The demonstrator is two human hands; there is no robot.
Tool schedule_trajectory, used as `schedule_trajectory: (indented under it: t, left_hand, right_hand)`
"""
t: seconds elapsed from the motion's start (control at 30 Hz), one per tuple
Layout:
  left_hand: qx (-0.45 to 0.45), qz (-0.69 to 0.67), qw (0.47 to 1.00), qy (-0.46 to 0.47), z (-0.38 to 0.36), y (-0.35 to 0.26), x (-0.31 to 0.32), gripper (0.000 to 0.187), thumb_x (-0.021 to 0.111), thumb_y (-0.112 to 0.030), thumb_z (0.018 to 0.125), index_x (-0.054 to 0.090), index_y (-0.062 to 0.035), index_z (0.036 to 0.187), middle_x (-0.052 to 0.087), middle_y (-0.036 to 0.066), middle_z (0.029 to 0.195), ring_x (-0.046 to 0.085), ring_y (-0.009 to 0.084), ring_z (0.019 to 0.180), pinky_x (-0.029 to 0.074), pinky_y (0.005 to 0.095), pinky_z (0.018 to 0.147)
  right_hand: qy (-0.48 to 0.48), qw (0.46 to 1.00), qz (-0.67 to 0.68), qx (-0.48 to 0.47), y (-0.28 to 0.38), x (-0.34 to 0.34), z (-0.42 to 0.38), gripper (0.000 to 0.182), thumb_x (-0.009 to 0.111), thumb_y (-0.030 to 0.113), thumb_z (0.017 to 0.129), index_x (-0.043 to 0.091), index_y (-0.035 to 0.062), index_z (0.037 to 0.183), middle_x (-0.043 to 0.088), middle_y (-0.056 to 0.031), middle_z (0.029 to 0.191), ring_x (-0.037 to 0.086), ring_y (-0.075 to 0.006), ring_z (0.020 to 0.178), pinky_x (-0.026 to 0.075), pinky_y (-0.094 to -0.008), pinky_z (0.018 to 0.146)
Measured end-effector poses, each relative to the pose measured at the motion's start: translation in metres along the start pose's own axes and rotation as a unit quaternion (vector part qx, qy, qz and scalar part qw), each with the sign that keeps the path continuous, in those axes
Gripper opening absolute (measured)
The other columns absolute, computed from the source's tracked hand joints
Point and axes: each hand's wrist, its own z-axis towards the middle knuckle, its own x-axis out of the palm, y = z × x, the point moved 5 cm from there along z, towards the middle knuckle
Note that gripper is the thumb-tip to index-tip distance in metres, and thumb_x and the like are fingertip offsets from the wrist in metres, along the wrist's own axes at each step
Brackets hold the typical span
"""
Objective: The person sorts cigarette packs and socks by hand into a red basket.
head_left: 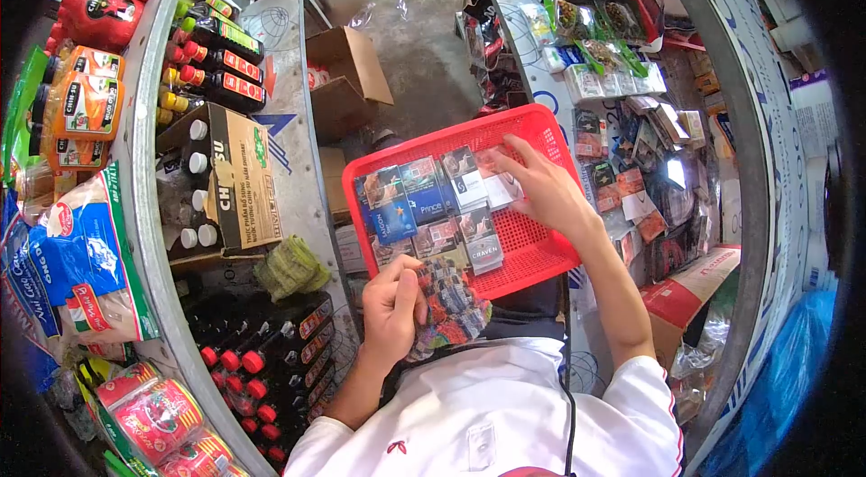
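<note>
A red plastic basket (532,252) rests in front of my body, with several cigarette packs in its left and middle part. Among them are a blue Prince pack (431,205), a blue Saigon pack (391,221) and a white Craven pack (485,252). My left hand (393,306) is closed on a multicoloured knitted cloth (456,304) at the basket's near left edge. Over the basket's right part, my right hand (541,184) has its fingers apart, beside a white and reddish pack (498,184); its fingertips are near or touching that pack.
Bottles (225,67), a Chin-Su carton (244,179) and a green cloth (293,268) stand along the left shelf. An open cardboard box (347,80) sits ahead. Small packs (631,193) and bagged goods (595,22) cover the right shelf, whose metal frame curves past my right arm.
</note>
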Motion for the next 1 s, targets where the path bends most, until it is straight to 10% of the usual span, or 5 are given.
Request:
schedule_trajectory:
  t: [0.6, 0.8, 1.0]
  left_hand:
    - [0.034, -0.015, 0.999, -0.007, 0.002, 0.000, 0.004, 0.055, 0.053, -0.020, 0.108, 0.057, 0.0039, 0.059, 0.064, 0.012, 0.096, 0.057, 0.0147, 0.075, 0.042, 0.0295, 0.066]
    - [0.019, -0.021, 0.999, -0.029, -0.002, -0.002, 0.008, 0.043, 0.062, -0.015, 0.100, 0.061, 0.0039, 0.062, 0.063, 0.014, 0.105, 0.057, 0.0156, 0.078, 0.043, 0.0291, 0.067]
    - [0.114, 0.022, 0.993, 0.014, 0.004, -0.022, 0.037, 0.034, 0.070, -0.024, 0.093, 0.067, 0.0022, 0.071, 0.057, 0.021, 0.124, 0.061, 0.0211, 0.099, 0.049, 0.0305, 0.080]
  right_hand:
    - [-0.046, 0.995, -0.085, -0.036, 0.010, -0.006, -0.007, 0.094, 0.084, 0.008, 0.067, 0.044, 0.0109, 0.153, 0.048, -0.0166, 0.147, 0.055, -0.0378, 0.128, 0.051, -0.0461, 0.104]
    - [-0.020, 0.973, 0.229, -0.033, 0.054, -0.038, -0.037, 0.051, 0.082, 0.022, 0.082, 0.066, -0.0024, 0.124, 0.067, -0.0208, 0.122, 0.064, -0.0382, 0.118, 0.050, -0.0432, 0.104]
    - [0.065, 0.917, 0.390, -0.048, 0.097, -0.018, -0.068, 0.075, 0.083, 0.039, 0.083, 0.054, -0.0036, 0.138, 0.067, -0.0197, 0.121, 0.066, -0.0353, 0.112, 0.052, -0.0427, 0.097]
